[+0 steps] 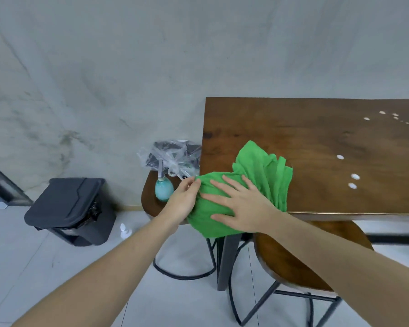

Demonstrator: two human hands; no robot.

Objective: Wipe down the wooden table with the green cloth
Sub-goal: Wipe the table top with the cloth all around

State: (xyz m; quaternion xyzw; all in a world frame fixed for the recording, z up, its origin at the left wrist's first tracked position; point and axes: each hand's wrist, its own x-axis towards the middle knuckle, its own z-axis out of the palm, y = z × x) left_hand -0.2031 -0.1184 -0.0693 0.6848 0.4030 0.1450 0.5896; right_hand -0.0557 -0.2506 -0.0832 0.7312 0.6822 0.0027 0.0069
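Gathering the green cloth [246, 185] looks like the step in hand: it lies bunched over the near left corner of the wooden worktop [316, 138], with part of it hanging off the edge. From the left, a dark bin [69, 208] stands on the floor, and a small white object lies beside it. Next comes a stool [151, 204] carrying a teal bottle [164, 190] and a clear plastic bag [170, 156], just beside the worktop's left edge. The left hand [182, 199] pinches the cloth's overhanging left edge, while the right hand [241, 204] lies flat on the cloth with fingers spread, pressing it down. Further right, white spots [353, 177] dot the wood, well apart from the cloth; these seem to be what needs wiping. The next move probably calls for bringing the loose part up onto the worktop and sweeping rightward under a flat palm. A second stool [293, 256] sits tucked below the near edge, and the bag nearby could snag.
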